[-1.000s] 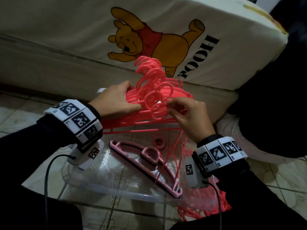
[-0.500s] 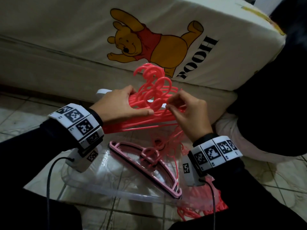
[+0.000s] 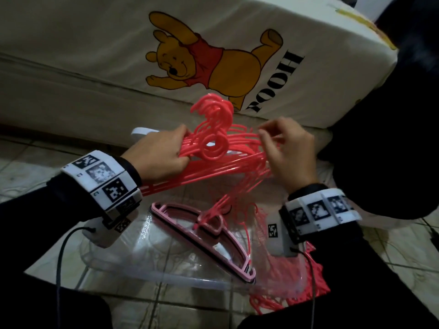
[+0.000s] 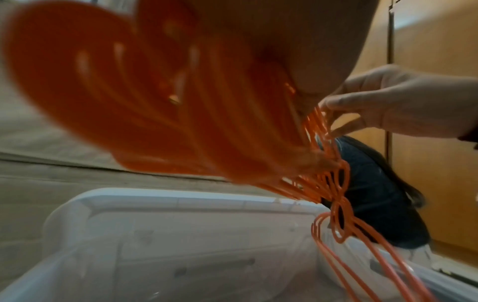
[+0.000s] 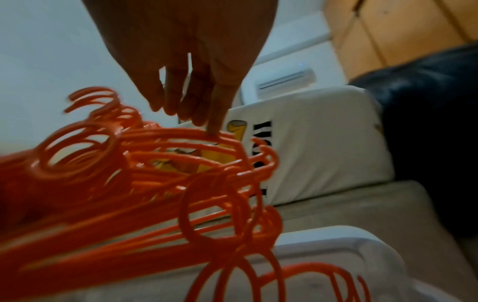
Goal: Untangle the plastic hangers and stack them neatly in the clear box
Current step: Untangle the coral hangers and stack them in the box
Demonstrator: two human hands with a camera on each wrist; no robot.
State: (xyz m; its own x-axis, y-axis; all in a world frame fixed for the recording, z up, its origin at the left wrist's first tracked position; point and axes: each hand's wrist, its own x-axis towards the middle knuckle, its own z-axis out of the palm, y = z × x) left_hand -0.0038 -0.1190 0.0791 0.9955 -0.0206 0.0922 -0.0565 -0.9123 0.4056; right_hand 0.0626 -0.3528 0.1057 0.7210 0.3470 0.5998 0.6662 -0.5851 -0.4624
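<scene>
the left hand [image 3: 161, 155] grips one end of a bundle of coral plastic hangers [image 3: 221, 148], fingers wrapped round the shoulder bars, and holds it above the clear box [image 3: 166, 279] that sits on the tiled floor beside the sofa. the right hand [image 3: 288, 153] has its fingers curled in a pinch on the thin wires at the bundle's other end, picking among them. a few coral hangers dangle snagged from the bundle down toward a thicker pink hanger [image 3: 202, 236] lying in the box, and more coral ones trail past the box's near right corner. judging by this, the step is freeing the snagged ones; it should go best if the left hand keeps the hooks lined up while the right slides one wire along its length and off the others rather than tugging, since thin plastic likely bends or snaps. the head view alone shows the pink hanger and the loose trail on the floor. the left wrist view shows the box's far rim and inner wall under the bundle. the right wrist view shows a fingertip [image 5: 214, 130] resting on the topmost wire, and the ring shapes near the hooks.
</scene>
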